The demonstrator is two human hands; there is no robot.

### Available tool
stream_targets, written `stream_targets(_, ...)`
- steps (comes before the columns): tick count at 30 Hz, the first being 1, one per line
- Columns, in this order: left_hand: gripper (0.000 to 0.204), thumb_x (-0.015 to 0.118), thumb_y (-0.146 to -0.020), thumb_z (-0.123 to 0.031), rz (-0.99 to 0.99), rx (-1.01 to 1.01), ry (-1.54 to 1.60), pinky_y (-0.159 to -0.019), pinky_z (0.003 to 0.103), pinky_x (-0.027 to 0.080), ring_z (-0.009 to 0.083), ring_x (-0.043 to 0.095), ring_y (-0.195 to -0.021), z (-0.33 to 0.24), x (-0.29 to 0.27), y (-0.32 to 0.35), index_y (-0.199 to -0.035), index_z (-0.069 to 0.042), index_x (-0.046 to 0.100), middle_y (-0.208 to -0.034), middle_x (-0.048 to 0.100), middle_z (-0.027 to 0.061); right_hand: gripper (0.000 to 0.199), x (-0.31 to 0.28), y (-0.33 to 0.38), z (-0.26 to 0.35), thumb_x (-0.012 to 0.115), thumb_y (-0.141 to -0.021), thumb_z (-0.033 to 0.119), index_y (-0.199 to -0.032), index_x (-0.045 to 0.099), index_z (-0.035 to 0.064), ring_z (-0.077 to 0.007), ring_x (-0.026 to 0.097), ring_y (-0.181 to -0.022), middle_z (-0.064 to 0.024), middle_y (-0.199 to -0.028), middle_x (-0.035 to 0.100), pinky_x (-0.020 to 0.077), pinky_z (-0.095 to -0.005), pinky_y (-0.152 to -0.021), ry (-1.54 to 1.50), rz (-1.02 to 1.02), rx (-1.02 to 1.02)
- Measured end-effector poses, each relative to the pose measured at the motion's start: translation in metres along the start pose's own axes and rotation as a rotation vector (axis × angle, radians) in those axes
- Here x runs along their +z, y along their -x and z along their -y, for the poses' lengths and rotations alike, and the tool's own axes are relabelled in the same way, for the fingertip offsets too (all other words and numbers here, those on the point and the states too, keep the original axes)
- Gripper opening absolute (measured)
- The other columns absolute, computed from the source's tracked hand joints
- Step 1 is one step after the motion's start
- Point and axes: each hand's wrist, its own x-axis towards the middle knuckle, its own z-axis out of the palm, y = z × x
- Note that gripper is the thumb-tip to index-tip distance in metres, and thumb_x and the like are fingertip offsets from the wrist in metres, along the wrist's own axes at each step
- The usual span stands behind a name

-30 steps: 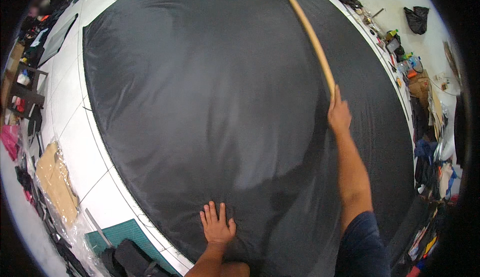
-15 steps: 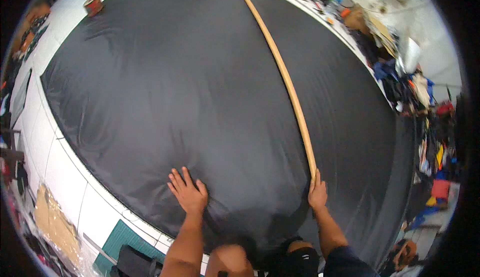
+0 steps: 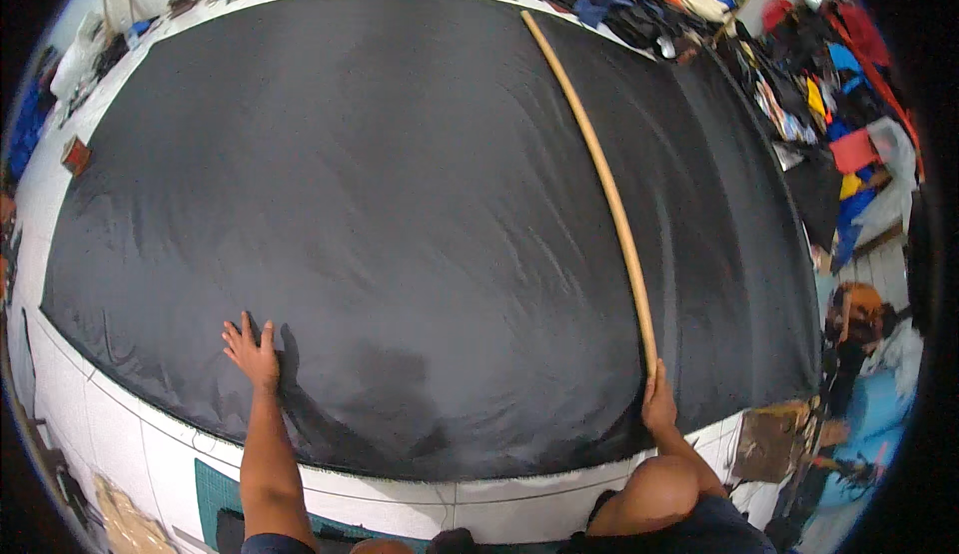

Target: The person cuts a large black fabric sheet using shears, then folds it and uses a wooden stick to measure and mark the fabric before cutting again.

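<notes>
A large sheet of black fabric (image 3: 380, 174) lies spread over the white tiled floor, with soft wrinkles across it. Near its lower left edge my left hand (image 3: 255, 357) rests flat on the cloth, fingers spread and holding nothing. On the right, my right hand (image 3: 658, 404) is closed around the near end of a long, pale wooden stick (image 3: 611, 194). The stick lies on the fabric and reaches to its far edge, looking bent in the fisheye picture. My knee (image 3: 654, 494) is beside the right forearm.
A small reddish tin (image 3: 76, 156) stands at the fabric's left edge. Piled clothes and bags (image 3: 849, 74) crowd the right and far right. A green cutting mat (image 3: 215, 494) lies at the lower left, near crumpled brown material (image 3: 130, 519). A brown box (image 3: 769, 444) sits at lower right.
The view has turned to the right and shows more of the fabric's near edge. My left hand now lies farther left on the cloth, wider apart from the right hand, which still grips the stick.
</notes>
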Motion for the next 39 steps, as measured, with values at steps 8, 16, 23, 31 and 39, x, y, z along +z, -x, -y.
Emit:
stream_targets(8, 0.08, 0.052, -0.095, -0.047, 0.128, 0.181, -0.206, -0.12, 0.051, 0.009, 0.0418, 0.012, -0.148, 0.013, -0.014, 0.124, -0.153, -0.001, 0.022, -0.159, 0.014, 0.0263, 0.05, -0.066, -0.034, -0.062, 0.033, -0.105, 0.033, -0.152, 0.028, 0.0198, -0.0481, 0.062, -0.096, -0.029, -0.106, 0.065, 0.0481, -0.0547, -0.083, 0.095, -0.02, 0.131)
stream_targets(16, 0.089, 0.046, -0.094, -0.058, 0.232, 0.151, -0.224, -0.12, 0.053, 0.004, 0.0422, 0.007, -0.149, 0.009, -0.052, 0.235, -0.153, 0.003, 0.019, -0.159, 0.01, 0.0289, 0.05, -0.034, 0.024, 0.006, 0.041, -0.104, 0.029, -0.152, 0.031, 0.0226, -0.0424, 0.059, -0.094, -0.0226, -0.104, 0.058, 0.0483, -0.0515, -0.082, 0.007, -0.042, -0.053)
stream_targets(23, 0.088, 0.046, -0.094, -0.059, 0.348, 0.186, -0.238, -0.117, 0.054, 0.018, 0.0455, 0.016, -0.146, 0.031, -0.071, 0.269, -0.151, 0.004, 0.023, -0.157, 0.016, 0.0299, 0.045, 0.008, 0.04, 0.11, 0.055, -0.095, 0.023, -0.14, 0.049, 0.0239, -0.0367, 0.057, -0.092, -0.0174, -0.097, 0.054, 0.0494, -0.0476, -0.076, 0.067, 0.074, -0.715)
stream_targets(31, 0.06, 0.057, -0.095, -0.041, 0.091, -0.005, 0.233, -0.102, 0.049, 0.039, 0.0412, 0.05, -0.118, 0.021, -0.083, 0.308, -0.131, 0.007, 0.051, -0.126, 0.051, 0.0287, 0.052, 0.012, 0.117, 0.132, 0.057, -0.093, 0.025, -0.143, 0.047, 0.0324, -0.0302, 0.057, -0.083, -0.0134, -0.089, 0.054, 0.0477, -0.0432, -0.067, 0.161, 0.297, -1.291)
stream_targets(39, 0.071, 0.056, -0.096, -0.047, 0.229, -0.57, 0.929, -0.062, 0.032, 0.049, 0.0185, 0.056, -0.062, 0.015, -0.073, 0.318, -0.137, 0.004, 0.029, -0.076, 0.056, 0.0088, 0.054, -0.009, 0.161, 0.145, 0.058, -0.093, 0.028, -0.145, 0.044, 0.0294, -0.0292, 0.059, -0.085, -0.013, -0.095, 0.057, 0.0488, -0.0414, -0.07, 0.103, 0.472, -1.427)
